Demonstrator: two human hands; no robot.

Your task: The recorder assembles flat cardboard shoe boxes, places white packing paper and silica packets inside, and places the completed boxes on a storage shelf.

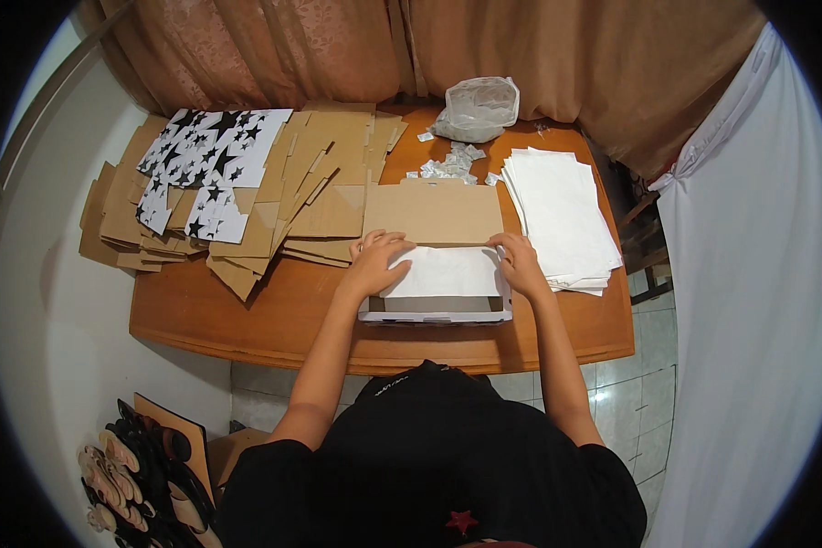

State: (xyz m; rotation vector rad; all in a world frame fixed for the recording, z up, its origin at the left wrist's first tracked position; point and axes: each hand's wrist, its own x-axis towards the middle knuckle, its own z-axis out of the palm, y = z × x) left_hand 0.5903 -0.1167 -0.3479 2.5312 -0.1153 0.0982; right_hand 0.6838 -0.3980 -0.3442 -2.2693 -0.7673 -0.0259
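In front of me on the table is a small box (438,318) with its brown cardboard lid (434,212) folded back, away from me. A white paper sheet (447,274) lies across its opening, and a dark strip of the inside shows at the near side. My left hand (374,263) rests at the sheet's left edge with its fingers spread near the lid fold and its thumb apart, over the paper. At the right edge, my right hand (521,263) has bent fingers and a thumb on the sheet's far corner.
Flat brown cardboard boxes (324,205) are piled at the left, with star-printed white pieces (215,164) on top. A stack of white paper (562,219) lies at the right. Behind the lid are small clear packets (452,164) and a plastic bag (479,108). Shoes (146,475) stand lower left.
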